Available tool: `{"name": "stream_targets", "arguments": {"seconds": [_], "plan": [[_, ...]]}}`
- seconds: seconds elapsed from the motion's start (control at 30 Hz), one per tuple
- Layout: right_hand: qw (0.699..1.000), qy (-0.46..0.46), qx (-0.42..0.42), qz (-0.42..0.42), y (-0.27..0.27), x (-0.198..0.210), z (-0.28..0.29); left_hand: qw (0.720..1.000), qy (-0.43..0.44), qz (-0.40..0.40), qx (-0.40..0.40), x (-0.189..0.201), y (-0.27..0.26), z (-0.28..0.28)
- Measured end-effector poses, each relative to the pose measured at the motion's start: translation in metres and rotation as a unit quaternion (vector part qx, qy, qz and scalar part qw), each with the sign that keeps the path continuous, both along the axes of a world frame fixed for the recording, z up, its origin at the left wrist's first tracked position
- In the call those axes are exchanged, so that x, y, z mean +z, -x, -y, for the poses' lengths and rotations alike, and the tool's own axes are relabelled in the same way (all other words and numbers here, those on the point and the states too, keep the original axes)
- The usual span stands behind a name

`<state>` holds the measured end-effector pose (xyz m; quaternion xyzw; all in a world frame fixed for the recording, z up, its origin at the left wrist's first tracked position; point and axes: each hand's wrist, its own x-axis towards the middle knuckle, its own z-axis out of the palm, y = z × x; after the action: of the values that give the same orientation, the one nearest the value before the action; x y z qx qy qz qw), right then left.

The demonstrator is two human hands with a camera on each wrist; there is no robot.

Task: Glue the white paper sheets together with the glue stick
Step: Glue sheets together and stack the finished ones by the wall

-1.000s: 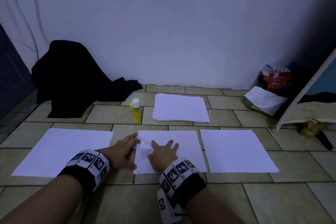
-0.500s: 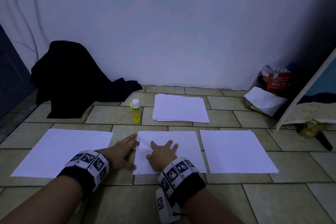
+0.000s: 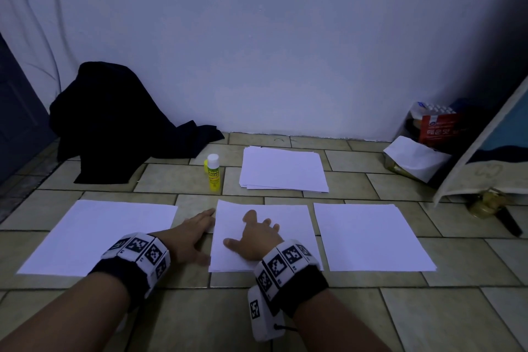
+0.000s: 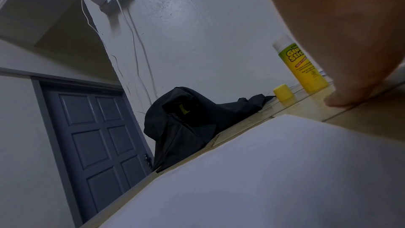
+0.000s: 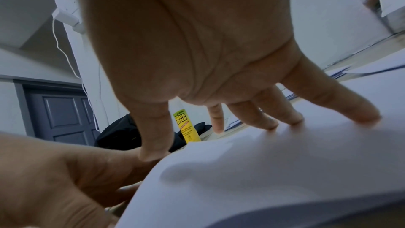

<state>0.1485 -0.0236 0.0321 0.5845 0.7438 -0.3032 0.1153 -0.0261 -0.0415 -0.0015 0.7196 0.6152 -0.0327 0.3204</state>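
Three white sheets lie in a row on the tiled floor: a left sheet [image 3: 97, 234], a middle sheet [image 3: 288, 217] and a right sheet [image 3: 371, 237]. My right hand [image 3: 257, 234] presses flat on the middle sheet [image 5: 285, 171] with straight, spread fingers [image 5: 328, 103]. My left hand [image 3: 191, 234] lies flat on the floor at that sheet's left edge, fingers straight. The yellow glue stick [image 3: 213, 173] stands upright beyond the hands, its white stick exposed, and its yellow cap [image 4: 282, 92] rests on the floor beside it. The glue stick [image 5: 187, 127] also shows between my right fingers.
A stack of white paper [image 3: 283, 170] lies behind the middle sheet. Dark cloth [image 3: 114, 120] is heaped against the wall at the left. A red packet [image 3: 438, 127] and a white bag [image 3: 414, 158] sit at the right, beside a leaning board [image 3: 485, 146].
My right hand has slid a little over the middle sheet, smoothing it; its lifted left corner now lies flat. The left hand has stayed at the sheet's edge.
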Motion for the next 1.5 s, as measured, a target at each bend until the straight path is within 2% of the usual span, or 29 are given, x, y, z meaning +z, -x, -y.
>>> {"name": "stream_targets", "arguments": {"seconds": [0.13, 0.27, 0.5, 0.6, 0.7, 0.77, 0.87, 1.0, 1.27, 1.4, 1.5], "plan": [[0.999, -0.014, 0.022, 0.019, 0.001, -0.006, -0.005, 0.999, -0.003, 0.033, 0.041, 0.001, -0.002, 0.002], [0.998, -0.026, 0.043, 0.030, 0.004, -0.009, -0.001, 0.996, 0.016, 0.026, 0.079, -0.001, 0.000, 0.003], [0.998, -0.034, 0.047, 0.035, -0.001, 0.000, 0.005, 0.993, 0.049, 0.061, 0.090, 0.005, 0.009, -0.002], [0.997, -0.040, 0.053, 0.039, 0.000, -0.002, 0.004, 0.991, 0.038, 0.081, 0.097, 0.010, 0.007, -0.005], [0.996, -0.055, 0.054, 0.047, 0.000, -0.003, 0.005, 0.991, -0.013, 0.094, 0.094, 0.013, 0.001, -0.006], [0.995, -0.064, 0.055, 0.051, -0.001, -0.004, 0.005, 0.994, -0.035, 0.064, 0.075, 0.014, -0.003, -0.005], [0.994, -0.066, 0.065, 0.057, 0.000, -0.005, 0.003, 0.999, -0.011, -0.005, 0.053, 0.014, -0.012, -0.003], [0.993, -0.064, 0.064, 0.076, 0.004, -0.012, 0.000, 0.989, 0.003, -0.145, -0.012, 0.012, -0.022, -0.002], [0.993, -0.056, 0.031, 0.102, 0.015, -0.018, -0.012, 0.978, -0.007, -0.209, -0.030, 0.007, -0.026, -0.003], [0.982, -0.036, 0.172, 0.062, 0.016, -0.016, -0.021, 0.977, -0.009, -0.212, -0.028, 0.008, -0.027, -0.002], [0.979, -0.012, 0.191, 0.077, -0.004, -0.015, -0.033, 0.979, -0.004, -0.204, -0.025, 0.005, -0.023, -0.003]]}}
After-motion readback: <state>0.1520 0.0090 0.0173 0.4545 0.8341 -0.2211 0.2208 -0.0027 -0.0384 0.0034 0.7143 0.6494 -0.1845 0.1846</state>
